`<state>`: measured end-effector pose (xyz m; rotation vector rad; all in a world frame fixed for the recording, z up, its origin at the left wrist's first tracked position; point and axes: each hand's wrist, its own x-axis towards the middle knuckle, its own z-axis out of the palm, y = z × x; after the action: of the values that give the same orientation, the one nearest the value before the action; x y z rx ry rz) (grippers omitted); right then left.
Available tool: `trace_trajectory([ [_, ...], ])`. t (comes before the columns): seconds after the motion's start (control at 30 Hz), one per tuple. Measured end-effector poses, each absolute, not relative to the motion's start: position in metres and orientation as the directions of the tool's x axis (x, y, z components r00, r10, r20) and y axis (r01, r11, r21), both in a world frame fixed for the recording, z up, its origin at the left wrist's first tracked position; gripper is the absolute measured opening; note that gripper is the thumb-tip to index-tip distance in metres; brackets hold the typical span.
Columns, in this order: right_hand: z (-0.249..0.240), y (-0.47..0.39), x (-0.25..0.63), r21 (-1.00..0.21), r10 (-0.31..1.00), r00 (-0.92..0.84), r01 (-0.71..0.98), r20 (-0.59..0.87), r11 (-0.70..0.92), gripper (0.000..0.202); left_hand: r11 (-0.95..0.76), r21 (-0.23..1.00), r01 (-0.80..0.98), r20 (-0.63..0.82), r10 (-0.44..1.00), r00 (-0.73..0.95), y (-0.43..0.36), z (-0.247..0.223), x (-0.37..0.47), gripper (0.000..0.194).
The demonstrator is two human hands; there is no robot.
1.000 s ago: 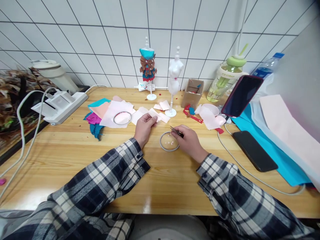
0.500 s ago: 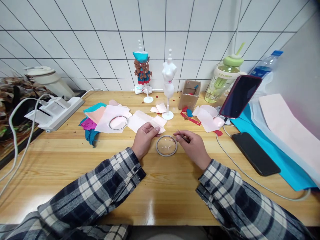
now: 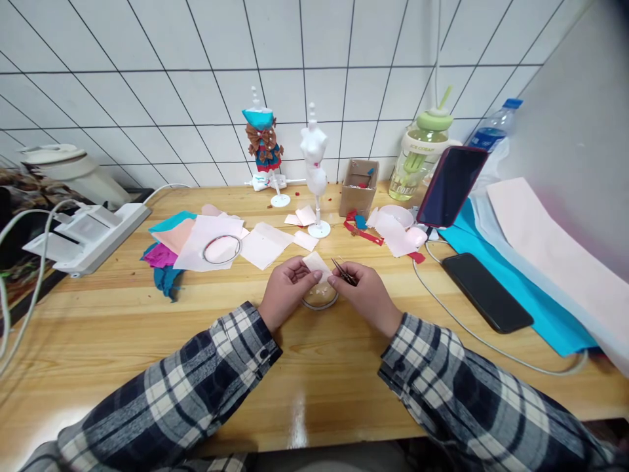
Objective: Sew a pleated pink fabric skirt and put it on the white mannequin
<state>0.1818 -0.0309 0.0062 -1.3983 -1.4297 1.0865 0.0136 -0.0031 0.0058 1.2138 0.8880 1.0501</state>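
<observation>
My left hand (image 3: 286,292) pinches a small pale pink piece of cloth or paper (image 3: 318,264) between thumb and fingers. My right hand (image 3: 366,295) is closed around small dark scissors (image 3: 341,270), whose pointed tips stick out up and to the left. Its thumb and fingertip also touch the right edge of the pink piece. Just beneath both hands a grey ring (image 3: 319,307) lies on the table, partly covered by the hands and the piece. Tiny pale scraps show inside the ring.
Behind the hands stand a bare white mannequin (image 3: 314,157) and a dressed mannequin (image 3: 263,141). A small cardboard box (image 3: 358,190) is beside them. Fabric sheets (image 3: 211,239) lie left. A propped phone (image 3: 452,187), another phone (image 3: 486,292) and a cable (image 3: 472,347) lie right.
My hands have come together over the ring. The right hand with the scissors has moved left to the pink piece, which is now tilted up. The view has shifted slightly.
</observation>
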Motion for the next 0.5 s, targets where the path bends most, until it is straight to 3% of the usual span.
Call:
trace_trajectory([
  [0.27, 0.010, -0.034, 0.183, -0.956, 0.997, -0.028, 0.284, 0.069, 0.074, 0.023, 0.092, 0.981, -0.170, -0.039, 0.956, 0.290, -0.001, 0.007, 0.014, 0.024],
  [0.37, 0.007, -0.039, 0.181, -0.975, 0.995, -0.024, 0.202, 0.092, 0.095, 0.030, 0.141, 0.942, -0.305, -0.075, 0.973, 0.220, 0.001, 0.004, 0.015, 0.023],
  [0.5, 0.003, -0.049, 0.175, -0.966, 0.979, -0.202, 0.250, 0.016, 0.067, 0.029, 0.251, 0.832, -0.494, -0.179, 0.965, 0.189, 0.003, 0.003, 0.016, 0.021],
])
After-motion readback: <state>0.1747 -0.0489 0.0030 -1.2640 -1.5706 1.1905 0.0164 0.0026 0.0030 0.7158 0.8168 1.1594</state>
